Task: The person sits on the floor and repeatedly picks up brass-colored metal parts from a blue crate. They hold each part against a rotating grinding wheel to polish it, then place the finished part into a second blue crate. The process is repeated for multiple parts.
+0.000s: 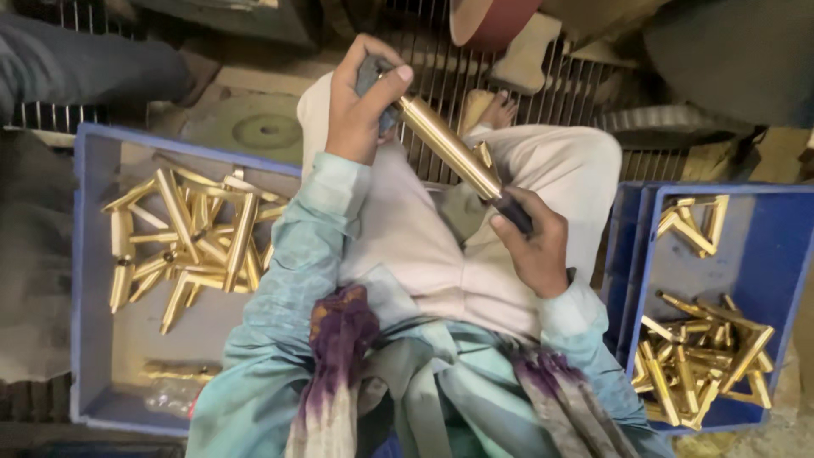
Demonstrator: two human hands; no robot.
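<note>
Over the lap | left hand (pixel 360 102) closed on brass tube (pixel 447 146) upper end with dark cloth (pixel 371 75) | right hand (pixel 532 242) grips lower end | blue trays (pixel 89 280) of brass pieces (pixel 191 242) either side

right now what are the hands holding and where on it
Both hold one brass tube: left hand at its upper end with a dark cloth, right hand at its lower end.

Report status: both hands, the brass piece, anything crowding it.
Left hand and right hand each grip one end of the brass tube, held over the lap. Blue crates of brass pieces on left and right. Nothing crowding.
</note>
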